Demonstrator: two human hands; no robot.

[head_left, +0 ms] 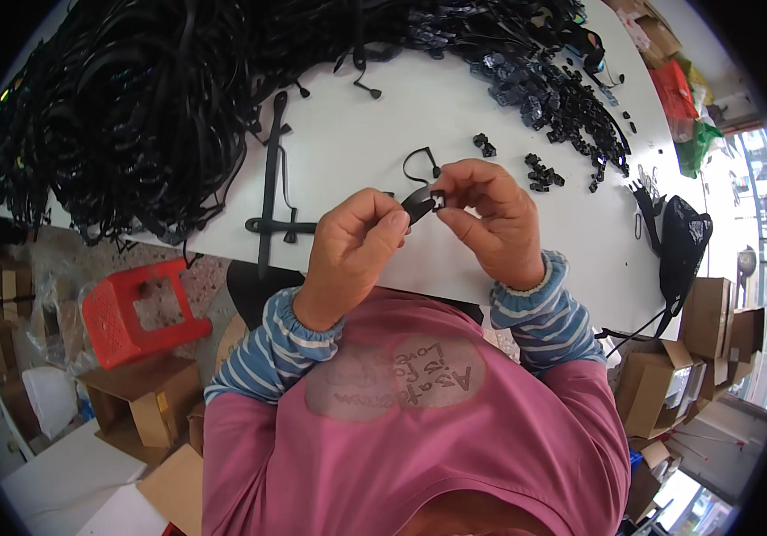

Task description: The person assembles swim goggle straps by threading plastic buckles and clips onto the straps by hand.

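My left hand (352, 255) pinches the end of a black strap (417, 205) between thumb and forefinger, above the near part of the table. Facing it, my right hand (497, 221) grips a small black plastic buckle (439, 200) between thumb and fingertips. The buckle is at the strap's end; whether the strap runs through it is too small to tell. Just behind my fingers, a thin black cord (416, 159) makes a loop with a small end piece. Left of my left hand, another black strap (270, 188) lies flat, crossed by a shorter one.
A large heap of black straps (133, 116) covers the white table's (347, 134) left side. Loose black plastic pieces (571, 116) spread at the back right, with a black mesh pouch (683, 241) at the right edge. A red stool (142, 313) and cardboard boxes (146, 397) stand on the floor.
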